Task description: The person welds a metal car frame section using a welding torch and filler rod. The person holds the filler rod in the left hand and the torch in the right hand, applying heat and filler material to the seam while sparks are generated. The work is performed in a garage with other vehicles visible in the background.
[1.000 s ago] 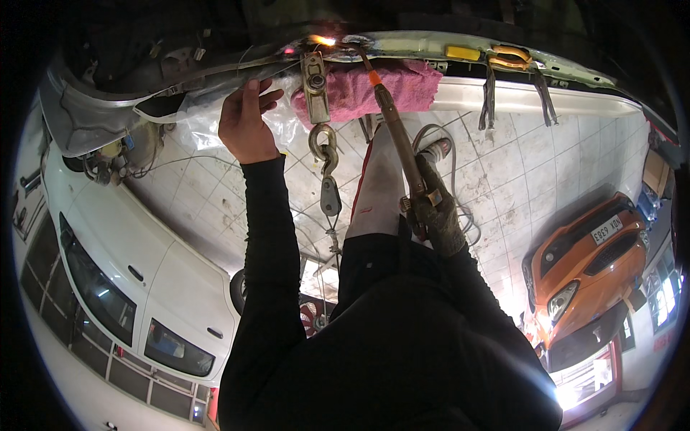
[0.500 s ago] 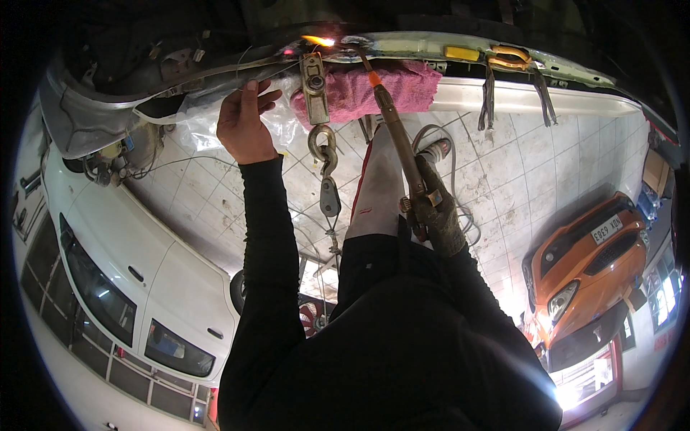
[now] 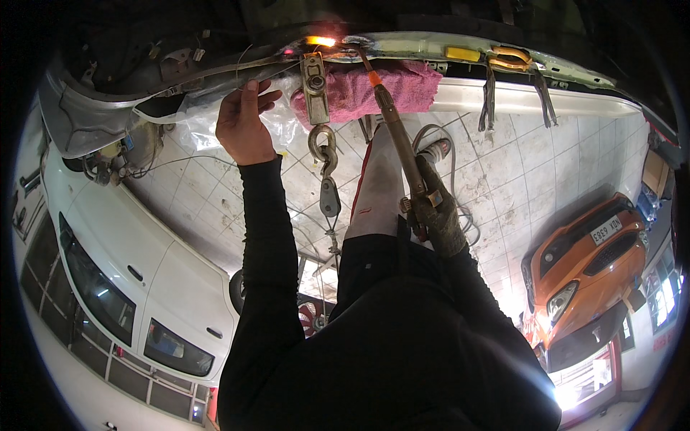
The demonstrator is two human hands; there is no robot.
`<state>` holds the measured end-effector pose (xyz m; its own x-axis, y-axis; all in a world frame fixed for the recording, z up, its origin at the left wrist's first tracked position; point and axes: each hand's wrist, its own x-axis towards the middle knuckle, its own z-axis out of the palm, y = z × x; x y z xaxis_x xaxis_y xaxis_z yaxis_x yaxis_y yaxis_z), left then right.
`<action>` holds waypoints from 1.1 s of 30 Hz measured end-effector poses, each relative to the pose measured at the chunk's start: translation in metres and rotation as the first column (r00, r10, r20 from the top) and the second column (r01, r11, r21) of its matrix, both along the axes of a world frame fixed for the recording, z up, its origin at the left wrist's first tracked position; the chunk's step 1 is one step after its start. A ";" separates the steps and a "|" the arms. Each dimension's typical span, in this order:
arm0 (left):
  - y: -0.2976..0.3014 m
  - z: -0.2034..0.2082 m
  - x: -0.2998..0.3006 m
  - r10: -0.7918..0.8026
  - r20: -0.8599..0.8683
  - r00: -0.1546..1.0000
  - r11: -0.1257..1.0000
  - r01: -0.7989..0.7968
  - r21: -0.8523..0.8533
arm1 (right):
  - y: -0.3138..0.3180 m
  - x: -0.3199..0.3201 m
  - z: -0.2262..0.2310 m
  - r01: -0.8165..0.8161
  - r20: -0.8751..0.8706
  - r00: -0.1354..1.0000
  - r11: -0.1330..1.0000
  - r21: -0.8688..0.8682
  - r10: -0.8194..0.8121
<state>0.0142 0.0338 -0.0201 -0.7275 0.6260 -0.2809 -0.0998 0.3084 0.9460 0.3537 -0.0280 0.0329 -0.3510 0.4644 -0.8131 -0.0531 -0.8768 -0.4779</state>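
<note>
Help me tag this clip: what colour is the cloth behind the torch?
The cloth is pink; it shows best in the head view.

The flame (image 3: 321, 42) glows against darkness above, glare streaks lower right, and fisheye edges bend.

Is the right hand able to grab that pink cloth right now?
Probably not: the right hand is wrapped around the torch. The pink cloth's right end looks uncovered, but the hand would likely have to let go first.
</note>
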 end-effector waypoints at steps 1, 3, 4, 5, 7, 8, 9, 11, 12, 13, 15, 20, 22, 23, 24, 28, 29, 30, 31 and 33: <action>0.000 0.000 0.000 0.001 0.001 1.000 1.000 -0.001 -0.001 | 0.001 0.000 0.002 0.002 0.001 1.000 1.000 0.002 -0.002; 0.000 0.000 0.000 0.003 0.003 1.000 1.000 -0.003 -0.004 | 0.002 -0.002 0.005 0.006 0.002 1.000 1.000 0.006 -0.006; 0.000 0.000 0.000 0.004 -0.001 1.000 1.000 -0.004 -0.007 | 0.001 -0.002 0.005 0.008 0.006 1.000 1.000 0.007 -0.008; 0.000 0.000 0.000 0.004 -0.006 1.000 1.000 -0.004 -0.010 | 0.000 -0.002 0.004 0.011 0.009 1.000 1.000 0.007 -0.011; 0.000 0.000 0.000 0.004 -0.006 1.000 1.000 -0.004 -0.015 | -0.002 -0.002 0.003 0.024 0.004 1.000 1.000 0.010 -0.024; 0.000 0.000 0.000 0.002 -0.003 1.000 1.000 -0.002 -0.017 | -0.002 -0.003 0.003 0.035 -0.005 0.999 0.999 0.012 -0.035; 0.000 0.000 0.001 0.001 0.001 1.000 1.000 -0.001 -0.020 | -0.003 -0.003 0.003 0.047 -0.014 0.999 0.999 0.014 -0.047; 0.000 0.000 0.000 -0.001 0.001 1.000 1.000 0.001 -0.020 | -0.002 -0.003 0.003 0.037 -0.002 0.999 0.999 0.004 -0.037; 0.000 0.000 0.000 -0.001 0.002 1.000 1.000 0.001 -0.020 | -0.002 -0.003 0.004 0.032 0.004 0.999 0.999 -0.001 -0.032; 0.001 0.000 0.000 0.002 0.001 1.000 1.000 -0.002 -0.015 | -0.002 -0.003 0.003 0.024 0.008 1.000 1.000 0.003 -0.025; 0.002 0.000 0.001 0.008 -0.001 1.000 1.000 -0.008 -0.005 | -0.004 -0.002 0.002 0.009 0.015 1.000 1.000 0.012 -0.009; 0.004 0.002 0.001 0.020 -0.020 1.000 1.000 -0.019 0.011 | 0.000 -0.004 0.006 0.013 0.031 0.999 1.000 0.000 -0.013; 0.004 0.001 0.001 0.019 -0.012 1.000 1.000 -0.018 0.021 | 0.000 -0.004 0.006 0.019 0.027 0.999 1.000 -0.002 -0.019; 0.004 0.001 0.001 0.017 -0.005 1.000 1.000 -0.016 0.021 | 0.000 -0.003 0.005 0.018 0.027 0.999 1.000 -0.003 -0.018; 0.004 0.002 0.000 0.015 0.002 1.000 1.000 -0.015 0.021 | -0.001 -0.003 0.004 0.018 0.027 0.999 1.000 -0.005 -0.018; 0.002 -0.001 0.000 0.018 0.006 1.000 1.000 -0.018 0.011 | -0.001 -0.001 0.003 0.013 0.014 1.000 1.000 -0.003 -0.013; 0.002 -0.002 0.000 0.020 0.002 1.000 1.000 -0.020 0.010 | 0.000 -0.002 0.004 0.007 0.020 1.000 1.000 -0.004 -0.007; 0.001 -0.002 0.000 0.022 -0.003 1.000 1.000 -0.022 0.009 | 0.001 -0.002 0.005 0.001 0.025 1.000 1.000 -0.006 0.000; 0.002 -0.001 0.000 0.022 -0.006 1.000 1.000 -0.022 0.010 | 0.001 -0.002 0.004 -0.003 0.028 1.000 1.000 0.002 0.003; 0.002 0.002 0.001 0.022 -0.012 1.000 1.000 -0.022 0.011 | 0.000 -0.001 0.004 -0.011 0.034 0.999 1.000 0.018 0.011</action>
